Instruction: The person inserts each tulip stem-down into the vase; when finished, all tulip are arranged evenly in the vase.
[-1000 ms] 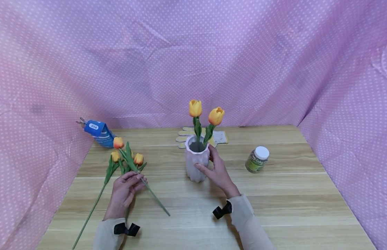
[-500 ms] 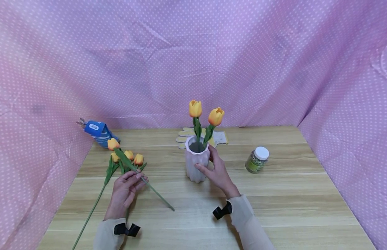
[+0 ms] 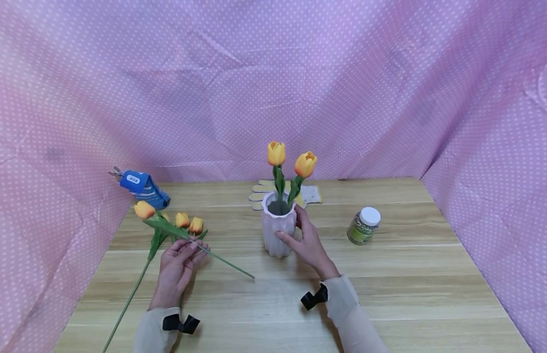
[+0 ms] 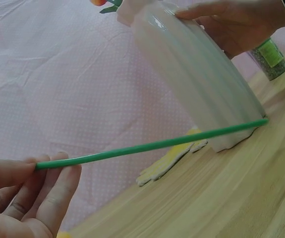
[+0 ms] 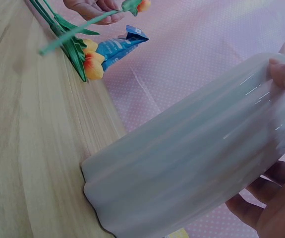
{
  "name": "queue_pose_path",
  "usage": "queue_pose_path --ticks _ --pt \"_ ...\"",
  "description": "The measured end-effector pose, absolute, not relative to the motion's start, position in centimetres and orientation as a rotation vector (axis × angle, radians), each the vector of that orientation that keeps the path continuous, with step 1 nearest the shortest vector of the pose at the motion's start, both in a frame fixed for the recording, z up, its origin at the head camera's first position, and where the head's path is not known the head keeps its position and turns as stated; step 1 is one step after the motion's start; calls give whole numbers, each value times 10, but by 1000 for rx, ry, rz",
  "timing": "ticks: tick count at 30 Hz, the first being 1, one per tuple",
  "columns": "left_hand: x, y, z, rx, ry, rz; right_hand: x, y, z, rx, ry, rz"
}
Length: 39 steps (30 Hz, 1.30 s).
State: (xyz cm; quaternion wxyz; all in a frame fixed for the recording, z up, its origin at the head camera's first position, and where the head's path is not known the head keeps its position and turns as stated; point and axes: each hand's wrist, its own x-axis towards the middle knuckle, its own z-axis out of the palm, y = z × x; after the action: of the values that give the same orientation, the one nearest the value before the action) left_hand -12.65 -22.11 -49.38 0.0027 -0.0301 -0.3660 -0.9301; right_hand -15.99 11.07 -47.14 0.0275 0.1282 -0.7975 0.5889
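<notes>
In the head view my left hand [image 3: 178, 267] pinches the green stem of an orange-yellow tulip [image 3: 144, 210] between thumb and fingers. Its bloom points to the left, and the bare stem end [image 4: 241, 127] sticks out toward the vase, overlapping it in the left wrist view. My right hand [image 3: 310, 245] grips the upper side of the white fluted vase [image 3: 277, 235], which stands upright on the table. Two tulips [image 3: 276, 153] stand in the vase, blooms well above its rim. Under and beside my left hand lie several more tulips [image 3: 195, 225], partly covered by the held one.
A blue bag [image 3: 143, 189] with a metal tool poking out sits at the back left. Behind the vase lies a yellow and white glove [image 3: 310, 194]. A white-lidded jar [image 3: 364, 225] of small grains stands to the right on the wooden table [image 3: 410, 294]. Pink dotted cloth hangs behind.
The held tulip has turned in my left hand: its bloom swung left and slightly down, its stem end right and up. My right hand and the vase have stayed put.
</notes>
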Motion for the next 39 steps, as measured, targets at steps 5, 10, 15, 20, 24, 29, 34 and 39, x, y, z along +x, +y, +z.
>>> queue_pose_path --ticks 5,10,15,20,24,29,34,39 --pt "-127 -219 -492 -102 -1125 -2921 -160 111 -472 398 -2462 1816" --pt "-129 -218 -492 -162 -1105 -2920 -160 111 -471 401 -2460 1821" --pt "-129 -218 -488 -221 -1024 -2949 -160 111 -470 388 -2466 1831" --pt "-130 -217 -483 -188 -991 -2955 -160 111 -470 378 -2467 1834" --pt "-131 -217 -479 -136 -960 -2966 -159 111 -470 377 -2467 1833" --pt "-131 -217 -476 -163 -862 -2994 -159 111 -470 387 -2462 1835" --pt "-130 -217 -471 -207 -772 -3011 -159 112 -471 396 -2460 1840" --pt "-131 -216 -465 -151 -773 -2993 -159 111 -470 405 -2450 1841"
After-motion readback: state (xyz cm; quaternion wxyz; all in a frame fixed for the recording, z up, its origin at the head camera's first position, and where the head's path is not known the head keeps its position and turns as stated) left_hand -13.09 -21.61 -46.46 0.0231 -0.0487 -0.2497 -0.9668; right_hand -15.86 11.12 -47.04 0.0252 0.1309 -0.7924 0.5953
